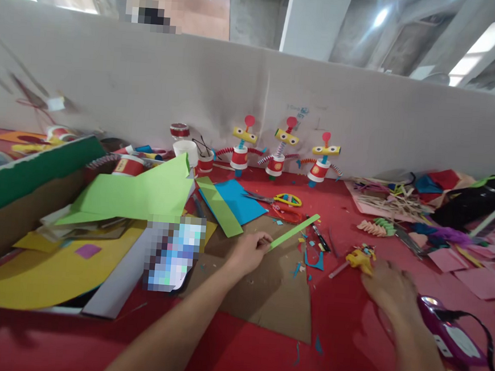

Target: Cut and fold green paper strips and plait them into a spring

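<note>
Pinched in the closed fingers of my left hand (251,251) is a narrow light-green paper strip (294,231), slanting up to the right above a brown cardboard sheet (272,302). My right hand (387,285) is at the right, smeared by motion. Its fingers are beside a yellow object, possibly a glue gun (360,259), with a pale translucent stick poking from it; whether they grip it I cannot tell. Blue paper (240,202) with a wider green strip (220,206) lies beyond my left hand. Yellow-handled scissors (287,199) and red-handled scissors (288,213) lie near the cardboard's far edge.
Three paper-cup robot figures (240,159) stand along the white partition (152,86). At left is a box (30,171) with coloured paper, beside a phone (175,260). A pen (320,238) lies near paper scraps. A purple device (450,333) with a black cable sits at right.
</note>
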{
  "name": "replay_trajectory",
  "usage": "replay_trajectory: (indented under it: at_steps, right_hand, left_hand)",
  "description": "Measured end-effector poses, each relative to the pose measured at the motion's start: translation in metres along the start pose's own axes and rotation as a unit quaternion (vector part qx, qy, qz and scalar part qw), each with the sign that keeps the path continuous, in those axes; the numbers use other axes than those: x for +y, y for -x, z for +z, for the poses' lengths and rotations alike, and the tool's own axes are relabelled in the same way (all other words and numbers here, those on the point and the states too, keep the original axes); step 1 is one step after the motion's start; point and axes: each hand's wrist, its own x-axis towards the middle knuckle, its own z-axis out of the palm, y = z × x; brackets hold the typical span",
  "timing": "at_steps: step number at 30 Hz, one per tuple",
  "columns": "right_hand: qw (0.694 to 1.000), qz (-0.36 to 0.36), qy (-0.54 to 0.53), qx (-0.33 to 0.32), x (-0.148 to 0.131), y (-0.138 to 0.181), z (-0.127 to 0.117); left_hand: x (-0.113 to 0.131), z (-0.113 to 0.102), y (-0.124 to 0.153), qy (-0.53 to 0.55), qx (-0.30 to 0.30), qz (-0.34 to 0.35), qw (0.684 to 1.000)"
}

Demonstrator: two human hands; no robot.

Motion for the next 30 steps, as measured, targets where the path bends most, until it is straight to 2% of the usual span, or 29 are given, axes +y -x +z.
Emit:
replay_trajectory:
  at_steps: [3, 5, 7, 8, 9, 11, 13, 14, 16, 18, 19, 21, 23, 24, 26, 28, 30]
  right_hand:
    - [0.999, 0.008, -0.003, -0.042, 0.012, 0.008, 0.004]
    - [0.999, 0.022, -0.024, -0.006, 0.005, 0.011, -0.005]
    - [0.995, 0.018, -0.066, 0.079, -0.013, 0.017, -0.021]
    - [0.987, -0.028, -0.118, 0.109, -0.026, 0.021, -0.03]
    - [0.97, -0.106, -0.19, 0.11, -0.041, 0.026, -0.039]
    - [0.917, -0.254, -0.299, 0.074, -0.073, 0.035, -0.053]
    - [0.884, -0.357, -0.3, 0.033, -0.098, 0.042, -0.058]
    - [0.887, -0.363, -0.284, 0.038, -0.105, 0.044, -0.057]
    - [0.91, -0.31, -0.267, 0.071, -0.104, 0.041, -0.051]
    - [0.937, -0.225, -0.251, 0.09, -0.085, 0.033, -0.042]
    - [0.958, -0.181, -0.206, 0.086, -0.071, 0.029, -0.038]
    - [0.994, -0.079, -0.064, 0.036, -0.04, 0.02, -0.031]
    - [0.998, 0.01, 0.019, -0.057, -0.015, 0.014, -0.025]
    - [0.995, 0.029, 0.029, -0.096, -0.007, 0.011, -0.022]
    - [0.989, 0.019, 0.025, -0.142, 0.002, 0.007, -0.015]
    - [0.99, -0.009, 0.022, -0.142, 0.002, 0.003, -0.008]
    - [0.993, -0.017, 0.022, -0.115, -0.001, 0.0, -0.004]
  left_hand:
    - [0.005, -0.001, 0.001, 0.032, -0.009, -0.022, 0.999]
    - [0.01, -0.002, 0.003, 0.073, -0.02, -0.052, 0.996]
    - [0.013, -0.004, 0.005, 0.13, -0.045, -0.081, 0.987]
    - [0.015, -0.005, 0.006, 0.157, -0.06, -0.086, 0.982]
    - [0.016, -0.006, 0.006, 0.178, -0.073, -0.089, 0.977]
    - [0.017, -0.006, 0.007, 0.193, -0.086, -0.092, 0.973]
    - [0.016, -0.006, 0.007, 0.182, -0.093, -0.102, 0.974]
    - [0.014, -0.006, 0.006, 0.17, -0.093, -0.107, 0.975]
    - [0.012, -0.007, 0.004, 0.123, -0.081, -0.101, 0.984]
    - [0.01, -0.008, 0.004, 0.03, -0.044, -0.075, 0.996]
    - [0.01, -0.009, 0.004, -0.033, -0.017, -0.058, 0.998]
    - [0.01, -0.009, 0.006, -0.165, 0.036, -0.033, 0.985]
    - [0.011, -0.008, 0.009, -0.262, 0.066, -0.022, 0.962]
    - [0.011, -0.006, 0.01, -0.294, 0.072, -0.016, 0.953]
    - [0.009, -0.003, 0.012, -0.338, 0.078, 0.006, 0.938]
    - [0.007, 0.0, 0.012, -0.365, 0.085, 0.032, 0.926]
    - [0.004, 0.001, 0.011, -0.375, 0.086, 0.047, 0.922]
